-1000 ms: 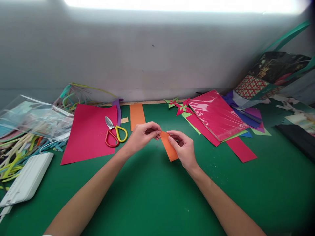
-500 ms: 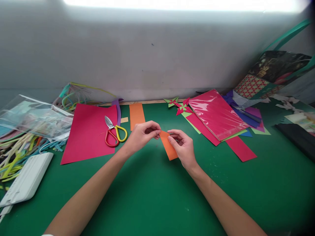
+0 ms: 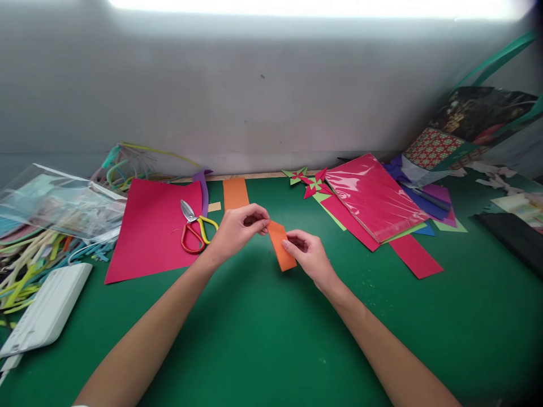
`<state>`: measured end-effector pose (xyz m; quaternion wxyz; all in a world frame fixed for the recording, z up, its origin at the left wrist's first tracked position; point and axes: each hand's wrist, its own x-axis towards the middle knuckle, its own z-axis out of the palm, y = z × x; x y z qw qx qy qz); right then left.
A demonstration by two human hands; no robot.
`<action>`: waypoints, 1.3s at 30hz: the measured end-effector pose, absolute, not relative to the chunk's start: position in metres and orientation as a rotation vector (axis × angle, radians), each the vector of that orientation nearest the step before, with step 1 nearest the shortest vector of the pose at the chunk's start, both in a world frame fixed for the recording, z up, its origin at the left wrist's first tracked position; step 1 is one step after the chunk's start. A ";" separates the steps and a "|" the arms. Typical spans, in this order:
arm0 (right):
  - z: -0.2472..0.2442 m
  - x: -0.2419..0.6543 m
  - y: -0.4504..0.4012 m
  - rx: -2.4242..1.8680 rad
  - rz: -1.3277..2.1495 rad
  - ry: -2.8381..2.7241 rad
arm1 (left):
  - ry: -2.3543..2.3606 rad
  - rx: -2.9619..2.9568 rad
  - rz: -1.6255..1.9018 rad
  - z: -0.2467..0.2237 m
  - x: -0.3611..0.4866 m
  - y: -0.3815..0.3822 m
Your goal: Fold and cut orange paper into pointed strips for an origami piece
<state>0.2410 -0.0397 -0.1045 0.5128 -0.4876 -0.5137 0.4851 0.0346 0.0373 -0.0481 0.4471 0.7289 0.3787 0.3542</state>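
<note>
Above the green table, an orange paper strip [image 3: 280, 249] hangs at a slant between my two hands. My left hand [image 3: 242, 227] pinches its upper left corner between thumb and fingertips. Lower down, my right hand [image 3: 309, 254] grips the strip's right edge, thumb on the front face. The top of the strip comes to an angled point, and its lower end is free. Behind my left hand lies another orange paper piece [image 3: 236, 193], partly covered by the hand. Scissors [image 3: 194, 226] with one red and one yellow handle rest on a red sheet [image 3: 148, 232] to the left.
Folded red and green paper stars [image 3: 314, 185] sit by the wall. Right of them are a wrapped red paper pack [image 3: 375, 198], a red strip [image 3: 416, 257] and a black case [image 3: 511, 240]. At left are a white power strip [image 3: 46, 308] and a clear plastic bag [image 3: 63, 198].
Both hands have shifted slightly left with the orange paper strip. More of the strip's front now shows as my right hand sits further along its edge.
</note>
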 end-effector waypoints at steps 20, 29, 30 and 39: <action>-0.103 0.243 -0.038 -1.202 1.056 -0.882 | 1.020 1.505 0.733 -0.077 0.068 0.007; -0.100 0.245 -0.035 -1.033 1.033 -0.606 | 1.051 1.774 0.942 -0.087 0.091 -0.029; -0.099 0.245 -0.035 -1.001 1.056 -0.573 | 1.022 1.839 0.944 -0.088 0.091 -0.031; -0.104 0.246 -0.034 -0.922 1.174 -0.439 | 0.956 2.021 0.950 -0.095 0.088 -0.031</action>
